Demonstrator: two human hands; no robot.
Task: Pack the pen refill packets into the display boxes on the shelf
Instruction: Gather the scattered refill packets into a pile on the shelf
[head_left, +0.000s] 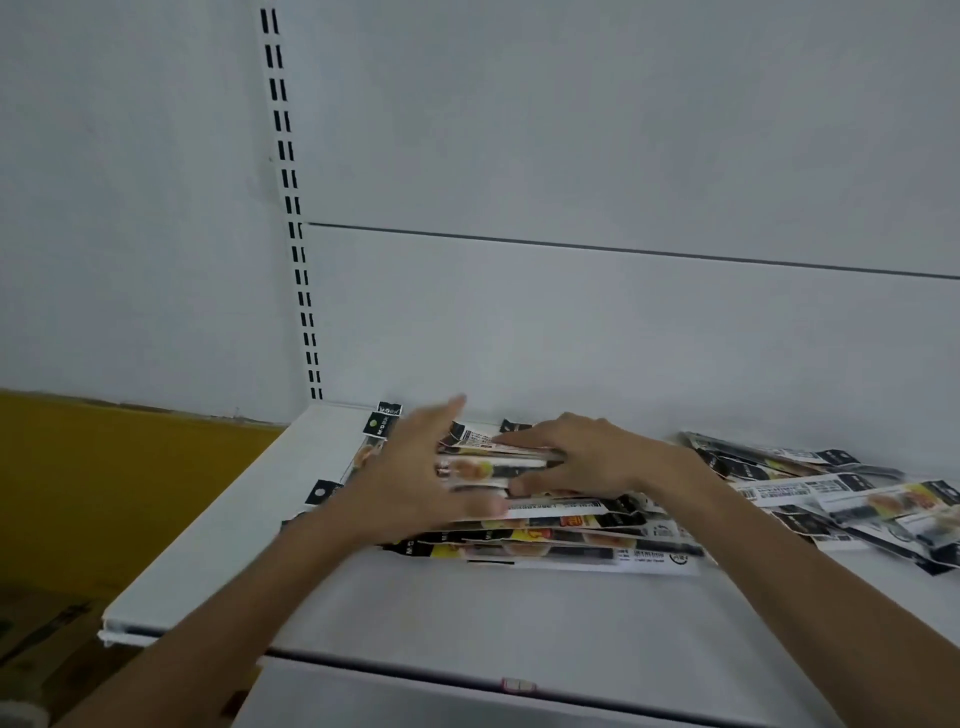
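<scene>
The white back panel (571, 130) fills everything from 10 to 2 o'clock, with one thin horizontal seam across it. The slotted upright (291, 208) runs down its left side to the shelf's back corner.

Below it lies the white shelf (467, 608). Its left edge slants from that corner down toward 8 o'clock, and its front edge crosses in front of me toward 5 o'clock. Past the left edge, at 9 o'clock, is a yellow panel (104, 478), with brown cardboard (47, 623) lower down at 8 o'clock.

A wide band of bare shelf lies between the front edge and the pen refill packets, which is my widest open room. Only a narrow bare strip separates the packets from the left edge.

The main pile of refill packets (545, 535) lies flat near the back of the shelf, long sides running 9 to 3 o'clock. Its far side is close against the back panel. A looser heap of packets (831, 493) spreads at 3 o'clock of the pile and runs out of view.

My left hand (410, 478) is blurred. Its fingers are straight and point to 12 o'clock, flat over the pile's 9 o'clock end, gripping nothing. My right hand (587, 457) rests on top of the pile, its fingers spread and nearly straight toward 9 o'clock, pressing down rather than gripping.
</scene>
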